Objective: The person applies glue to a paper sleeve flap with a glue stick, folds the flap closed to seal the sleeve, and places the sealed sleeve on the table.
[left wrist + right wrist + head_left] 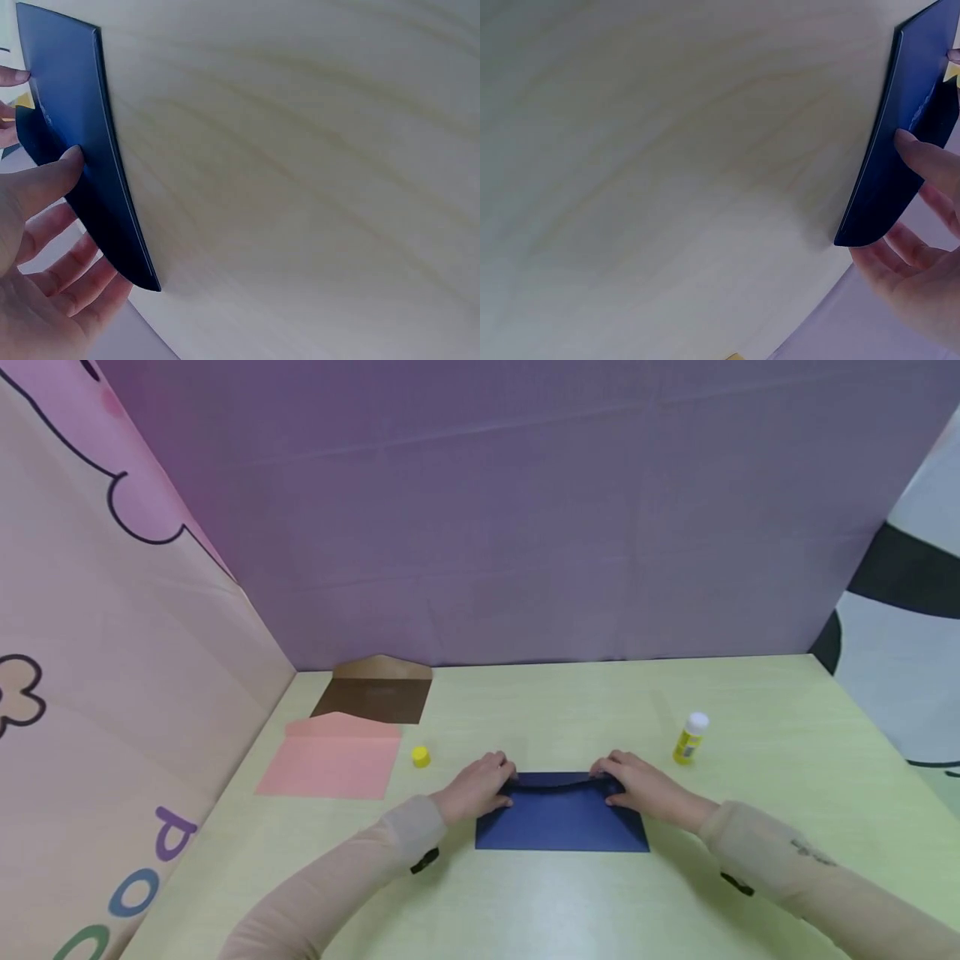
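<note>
A dark blue envelope (562,822) lies on the table between both hands, its flap (45,135) bent up and curving over towards the body. My left hand (476,787) holds the flap's left end, thumb on the front and fingers behind. At the right end, my right hand (647,789) grips it the same way. A pale streak (921,111) shows on the blue paper near the flap in the right wrist view. The hands cover both upper corners in the head view.
Upright at the right stands a yellow glue stick (687,743) with a white top. A small yellow cap (421,757) sits left of the hands. Further left lie a pink envelope (330,764) and a brown envelope (371,700), flaps raised. A purple cloth wall (525,527) borders the table's back.
</note>
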### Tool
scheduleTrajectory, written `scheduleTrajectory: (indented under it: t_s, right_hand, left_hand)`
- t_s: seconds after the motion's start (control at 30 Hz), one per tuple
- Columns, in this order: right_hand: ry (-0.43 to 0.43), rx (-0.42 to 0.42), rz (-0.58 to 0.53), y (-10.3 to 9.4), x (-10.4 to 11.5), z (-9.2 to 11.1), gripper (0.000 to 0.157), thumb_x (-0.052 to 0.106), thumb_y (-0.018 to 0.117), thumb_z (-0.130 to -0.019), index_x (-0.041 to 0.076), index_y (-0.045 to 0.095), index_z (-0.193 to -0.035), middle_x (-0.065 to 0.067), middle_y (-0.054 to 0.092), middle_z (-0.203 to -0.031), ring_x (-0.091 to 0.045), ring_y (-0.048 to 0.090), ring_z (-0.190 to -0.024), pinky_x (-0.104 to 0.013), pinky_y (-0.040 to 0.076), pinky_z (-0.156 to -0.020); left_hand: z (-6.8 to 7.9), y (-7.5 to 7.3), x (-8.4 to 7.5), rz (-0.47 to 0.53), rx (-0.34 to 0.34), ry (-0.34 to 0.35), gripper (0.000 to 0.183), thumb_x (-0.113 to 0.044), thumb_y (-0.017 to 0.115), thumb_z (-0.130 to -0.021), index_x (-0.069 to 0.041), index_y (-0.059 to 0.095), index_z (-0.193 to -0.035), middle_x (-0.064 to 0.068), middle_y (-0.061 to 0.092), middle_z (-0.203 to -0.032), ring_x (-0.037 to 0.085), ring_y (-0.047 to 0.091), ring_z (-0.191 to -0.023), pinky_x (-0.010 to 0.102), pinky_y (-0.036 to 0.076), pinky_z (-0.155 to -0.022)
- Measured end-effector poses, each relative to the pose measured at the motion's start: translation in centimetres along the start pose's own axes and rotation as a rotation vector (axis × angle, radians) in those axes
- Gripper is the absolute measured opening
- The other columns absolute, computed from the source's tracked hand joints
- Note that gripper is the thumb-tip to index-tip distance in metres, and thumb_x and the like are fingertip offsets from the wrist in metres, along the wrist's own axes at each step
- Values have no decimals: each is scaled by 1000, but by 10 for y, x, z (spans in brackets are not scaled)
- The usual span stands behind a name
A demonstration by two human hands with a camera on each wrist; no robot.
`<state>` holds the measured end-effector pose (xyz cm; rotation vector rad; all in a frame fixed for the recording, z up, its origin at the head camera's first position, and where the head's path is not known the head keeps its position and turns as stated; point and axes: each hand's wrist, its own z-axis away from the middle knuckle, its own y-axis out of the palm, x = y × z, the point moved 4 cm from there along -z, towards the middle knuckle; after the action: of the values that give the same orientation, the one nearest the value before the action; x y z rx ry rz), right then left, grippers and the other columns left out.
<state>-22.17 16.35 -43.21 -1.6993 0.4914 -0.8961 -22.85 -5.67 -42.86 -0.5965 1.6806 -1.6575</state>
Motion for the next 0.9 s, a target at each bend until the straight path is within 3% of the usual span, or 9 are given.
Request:
scheduleTrajectory:
  t_s: [0.4,0.67,0.9]
  right_hand:
    - [-55,25,-6,1,0,2,27,4,71,-71,7,62,-96,-5,53,-91,-21,51,-84,-35,47,-73]
    - [-159,-1,94,0,5,3,24,2,71,-70,3,66,-94,-6,50,-85,-19,49,-76,-29,47,-65]
    - [-173,-20,158,0,11,6,22,2,69,-71,1,66,-93,-5,49,-82,-18,48,-73,-27,46,-62]
  left_hand:
    - [0,2,-1,-23,10,33,23,-24,64,-81,-11,64,-100,1,51,-94,12,47,-82,20,43,-68]
    - [3,2,-3,-72,-11,56,23,-24,63,-82,-11,66,-101,2,51,-92,13,48,-81,19,44,-65]
    - [8,6,-7,-151,-11,77,27,-24,60,-84,-9,64,-106,2,51,-92,12,47,-80,19,44,-65]
